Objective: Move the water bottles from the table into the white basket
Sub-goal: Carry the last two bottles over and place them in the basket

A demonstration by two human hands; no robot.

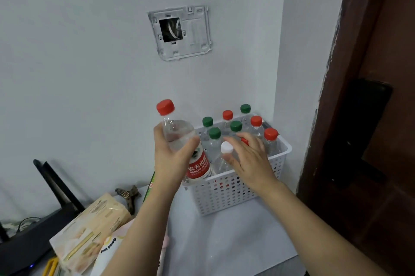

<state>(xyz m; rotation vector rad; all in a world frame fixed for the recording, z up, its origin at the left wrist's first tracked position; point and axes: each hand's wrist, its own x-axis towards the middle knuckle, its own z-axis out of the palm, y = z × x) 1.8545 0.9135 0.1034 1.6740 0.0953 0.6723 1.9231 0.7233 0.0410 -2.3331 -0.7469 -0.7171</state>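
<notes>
Head view, left hand [173, 159]: wrapped around clear shoulder of red-capped bottle [179, 138], thumb across front; bottle upright with slight tilt, held above near-left corner of white basket [226, 192], base not yet inside.
Head view, right hand [249, 161]: fingers loosely bent over white-capped bottle [225, 152] standing in basket; touching cap or just above it, firm grip or not, cannot tell.
Head view, basket contents: seven green- and red-capped bottles upright behind the white-capped one, packed close; another red cap partly hidden under right hand.
Head view, basket position: on white counter [235, 242], in corner against wall.
Risk, fit: free space at front-left looks tight; base likely to land on rim or a neighbouring cap and tip.
Risk, knock-on: forcing it down could topple standing bottles.
Risk, right hand: may block the slot unless cleared.
Risk, clutter: tissue pack [94, 228] near left forearm, could be brushed.
</notes>
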